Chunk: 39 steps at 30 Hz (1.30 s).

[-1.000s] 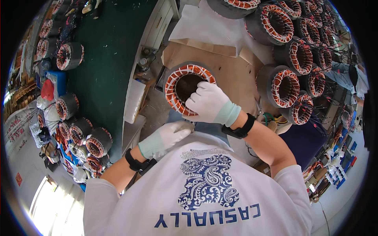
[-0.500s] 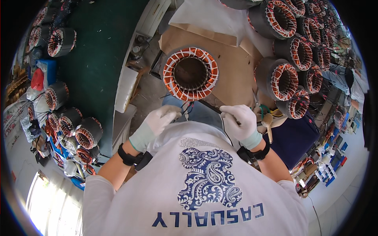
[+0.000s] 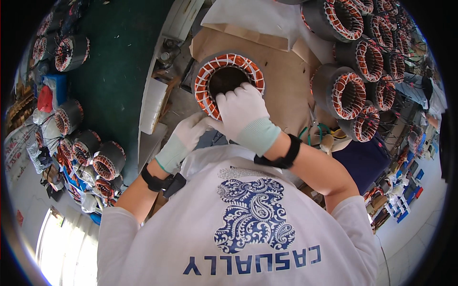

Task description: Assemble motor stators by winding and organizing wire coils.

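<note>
A motor stator (image 3: 196, 80) stands before me with its bore facing up. Its orange copper winding ring is bound with white lacing cord. My right hand (image 3: 242, 107), in a white glove, reaches over the stator's near rim. Its fingers are curled into the bore, with the thumb outside, beside my other hand. My left hand (image 3: 190, 131), also gloved, is at the near side of the ring with its fingertips pinched together. What lies between those fingertips is hidden. The near part of the winding is covered by my right hand.
Brown cardboard (image 3: 281, 81) lies under and behind the stator. Several more stators (image 3: 346, 95) stand at the right, with others (image 3: 109, 161) at the left beside a dark green surface (image 3: 114, 71). Scissors (image 3: 313, 118) and a wooden-handled tool (image 3: 327, 143) lie by my right arm.
My right hand has moved left and forward from beside my shirt onto the stator's near rim. My left hand has moved slightly forward, close to the right hand. The stator has shifted slightly.
</note>
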Motion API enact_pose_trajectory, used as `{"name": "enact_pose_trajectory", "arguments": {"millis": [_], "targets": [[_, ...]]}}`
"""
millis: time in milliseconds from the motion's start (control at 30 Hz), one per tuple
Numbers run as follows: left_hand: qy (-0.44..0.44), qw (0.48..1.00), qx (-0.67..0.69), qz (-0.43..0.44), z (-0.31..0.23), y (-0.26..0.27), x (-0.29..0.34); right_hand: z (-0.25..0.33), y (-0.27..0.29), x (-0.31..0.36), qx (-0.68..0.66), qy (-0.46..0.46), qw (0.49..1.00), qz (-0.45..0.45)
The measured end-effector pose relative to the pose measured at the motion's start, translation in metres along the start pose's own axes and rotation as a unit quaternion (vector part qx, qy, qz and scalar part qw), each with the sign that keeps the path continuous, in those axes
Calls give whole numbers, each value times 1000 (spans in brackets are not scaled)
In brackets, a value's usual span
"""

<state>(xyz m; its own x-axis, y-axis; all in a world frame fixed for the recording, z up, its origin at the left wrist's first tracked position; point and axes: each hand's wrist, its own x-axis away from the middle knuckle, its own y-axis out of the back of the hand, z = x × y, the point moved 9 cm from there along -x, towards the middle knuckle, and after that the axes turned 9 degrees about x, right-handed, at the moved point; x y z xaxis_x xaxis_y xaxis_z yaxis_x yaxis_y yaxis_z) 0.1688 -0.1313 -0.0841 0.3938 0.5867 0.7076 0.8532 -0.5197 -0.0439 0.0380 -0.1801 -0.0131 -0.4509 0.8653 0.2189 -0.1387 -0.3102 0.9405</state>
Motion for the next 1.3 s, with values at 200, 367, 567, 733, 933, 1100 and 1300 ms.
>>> {"name": "enact_pose_trajectory", "arguments": {"millis": [200,367,567,733,933,1100,1300], "targets": [[59,996,63,-19,13,2,-7,-19,25,4,-18,22,991,-132],[-176,974,-107,-89,-49,6,-32,-86,48,2,-180,-119,966,-142],[-220,972,63,-61,-142,-14,-47,-151,15,44,-599,-283,714,-226],[-99,995,9,17,-137,-32,-43,-104,-28,104,-775,-394,465,-165],[-240,951,-197,17,-149,-30,-51,-112,-57,114,-749,-391,498,-196],[-453,857,-236,-65,-202,-34,29,-132,-43,94,-802,-382,400,-224],[-289,894,-342,-28,-118,-40,4,-150,-48,73,-879,-285,337,-178]]}}
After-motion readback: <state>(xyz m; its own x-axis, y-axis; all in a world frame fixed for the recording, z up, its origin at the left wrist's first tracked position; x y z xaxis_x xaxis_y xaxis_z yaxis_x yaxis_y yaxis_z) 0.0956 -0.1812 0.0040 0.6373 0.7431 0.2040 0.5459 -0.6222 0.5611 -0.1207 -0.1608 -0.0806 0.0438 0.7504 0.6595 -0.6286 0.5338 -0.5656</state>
